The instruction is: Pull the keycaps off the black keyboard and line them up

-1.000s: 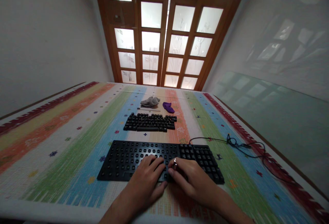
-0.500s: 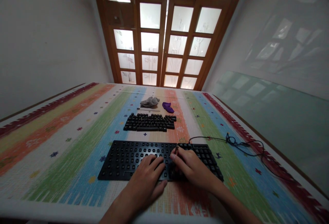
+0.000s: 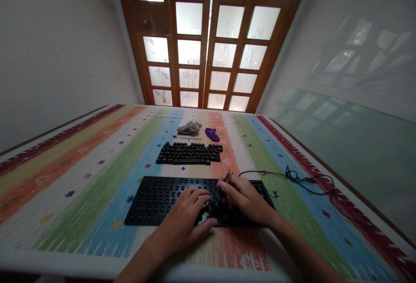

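Note:
A black keyboard (image 3: 146, 198) lies crosswise in front of me. Its left part is stripped of keycaps, with bare switch posts showing; some caps sit on the right part. My left hand (image 3: 185, 209) rests over the middle of the keyboard, fingers stretched and thumb apart, holding nothing visible. Beside it, my right hand (image 3: 243, 198) is closed around a thin dark brownish tool (image 3: 229, 176), whose upper end sticks up past the fingers. Its lower end is hidden behind the hand. Just beyond, loose black keycaps (image 3: 190, 154) lie laid out in rows.
Behind the keycaps lie a thin rod (image 3: 188, 138), a crumpled grey cloth (image 3: 189, 128) and a purple cloth item (image 3: 212, 134). A black cable (image 3: 300, 181) runs right from the keyboard. A striped tablecloth (image 3: 81, 205) covers the table; walls flank it, with wooden glazed doors (image 3: 208, 49) ahead.
My right hand has lifted slightly and tilted, and more of the tool's upper end shows. My left thumb has shifted a little right and up. The keycap rows look unchanged.

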`<state>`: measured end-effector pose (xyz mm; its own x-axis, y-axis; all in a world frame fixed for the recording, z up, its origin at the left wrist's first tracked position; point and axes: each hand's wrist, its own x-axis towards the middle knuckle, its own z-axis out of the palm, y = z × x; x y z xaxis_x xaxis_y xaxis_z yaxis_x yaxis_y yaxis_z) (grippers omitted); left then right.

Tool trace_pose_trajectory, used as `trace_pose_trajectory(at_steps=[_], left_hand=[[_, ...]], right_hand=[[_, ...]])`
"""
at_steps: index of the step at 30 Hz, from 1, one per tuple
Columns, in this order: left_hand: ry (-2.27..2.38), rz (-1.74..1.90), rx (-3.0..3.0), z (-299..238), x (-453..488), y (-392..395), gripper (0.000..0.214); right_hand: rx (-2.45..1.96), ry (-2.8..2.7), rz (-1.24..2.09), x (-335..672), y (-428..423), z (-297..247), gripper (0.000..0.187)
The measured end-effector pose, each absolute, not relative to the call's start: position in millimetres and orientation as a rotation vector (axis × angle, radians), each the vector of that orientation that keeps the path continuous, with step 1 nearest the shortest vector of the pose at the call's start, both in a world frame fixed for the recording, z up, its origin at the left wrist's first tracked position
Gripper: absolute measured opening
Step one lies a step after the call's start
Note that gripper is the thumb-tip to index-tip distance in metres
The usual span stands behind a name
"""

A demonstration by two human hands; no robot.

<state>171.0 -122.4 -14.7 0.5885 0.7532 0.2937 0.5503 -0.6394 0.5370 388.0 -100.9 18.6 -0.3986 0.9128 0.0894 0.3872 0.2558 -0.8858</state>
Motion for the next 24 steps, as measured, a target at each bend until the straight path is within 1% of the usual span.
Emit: trace_pose_trajectory(at_steps=[4,8,11,16,20,24], left_hand=[[0.992,0.744,2.263,-3,174,-118,0.039],[0.991,0.790,2.135,2,177,-114,0.031],[0.986,0.817,2.067,5,178,-110,0.029],[0.954,0.836,1.981,8,175,-103,0.027],[0.975,0.879,1.909,10,173,-97,0.022],[1.045,0.907,1.924,9,174,-91,0.021]], right_hand=[[-1.067,-1.868,1.104,386,-104,27,0.034],[-0.984,-1.856,1.119,385,-103,32,0.031],[-0.953,-1.886,1.118,387,-100,34,0.031],[-0.933,-1.844,1.197,393,-95,29,0.036],[-0.916,-1.781,1.261,397,-90,22,0.036],[-0.917,-1.853,1.184,399,-89,21,0.032]])
